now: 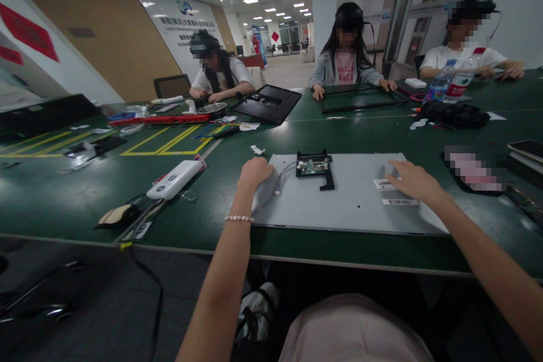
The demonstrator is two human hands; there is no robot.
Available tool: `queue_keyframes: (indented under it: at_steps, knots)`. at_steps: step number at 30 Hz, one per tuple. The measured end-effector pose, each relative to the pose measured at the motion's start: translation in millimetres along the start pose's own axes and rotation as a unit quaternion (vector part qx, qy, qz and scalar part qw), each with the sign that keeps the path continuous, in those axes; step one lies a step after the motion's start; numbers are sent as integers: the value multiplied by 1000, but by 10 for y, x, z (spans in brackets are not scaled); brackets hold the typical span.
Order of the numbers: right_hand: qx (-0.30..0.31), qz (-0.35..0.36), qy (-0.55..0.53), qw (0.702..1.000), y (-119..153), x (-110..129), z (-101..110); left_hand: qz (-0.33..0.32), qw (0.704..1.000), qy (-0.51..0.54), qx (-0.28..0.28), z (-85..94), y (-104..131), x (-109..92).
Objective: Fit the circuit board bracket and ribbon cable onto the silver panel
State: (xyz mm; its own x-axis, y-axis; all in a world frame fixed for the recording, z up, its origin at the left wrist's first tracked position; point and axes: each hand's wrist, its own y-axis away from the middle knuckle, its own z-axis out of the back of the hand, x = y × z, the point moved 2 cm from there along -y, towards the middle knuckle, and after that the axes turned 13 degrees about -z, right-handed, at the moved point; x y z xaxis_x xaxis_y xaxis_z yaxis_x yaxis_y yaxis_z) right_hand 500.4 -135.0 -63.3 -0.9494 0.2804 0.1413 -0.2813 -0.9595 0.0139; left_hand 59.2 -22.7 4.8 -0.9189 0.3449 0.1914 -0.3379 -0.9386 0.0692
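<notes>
A flat grey metal panel [352,206], like the back of a display, lies on the green table in front of me. On its upper middle sits a small circuit board [314,166] in a black plastic bracket [327,182], with thin grey cables [282,178] running off to the left. My left hand [255,172] is at the panel's left edge, thumb over the surface and the other fingers curled and partly hidden. My right hand [413,179] rests on the right side with fingers spread, beside a white label [384,185] and a barcode sticker [400,202].
To the left are a white power bank [176,179] and a computer mouse [119,215]. A phone [473,168] is at the right, near water bottles [462,76]. Across the table, one person touches a black frame [360,107]; a black laptop-like part [269,103] lies near another.
</notes>
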Motion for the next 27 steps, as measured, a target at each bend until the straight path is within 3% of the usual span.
queue_keyframes:
  at_steps: [27]
  knots:
    - [7,0,-19,1000,-46,-64,-31,-9,994,89,58,-91,-65,78]
